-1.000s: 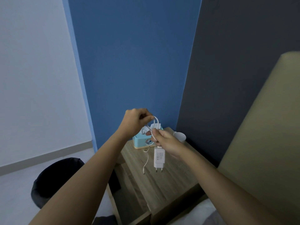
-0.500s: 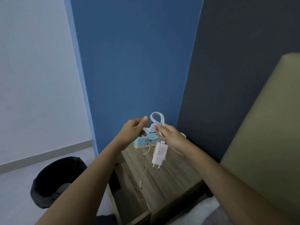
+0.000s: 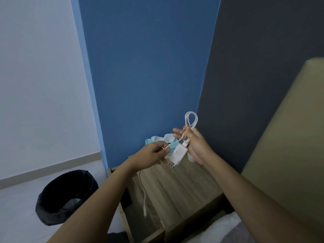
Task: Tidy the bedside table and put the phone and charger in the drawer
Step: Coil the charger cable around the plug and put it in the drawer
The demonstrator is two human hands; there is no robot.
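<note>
Charger (image 3: 178, 153) label unreadable, R hand (image 3: 196, 146) gripping cable loop (image 3: 191, 120), L hand (image 3: 152, 153) pinching cable

We see the wooden bedside table (image 3: 184, 188) against the blue wall, its top mostly bare grain. At its back edge sits a light blue tissue box (image 3: 149, 141) with white tissue poking up. On the floor (image 3: 17, 216) to the left stands a black bin (image 3: 64, 195).
</note>
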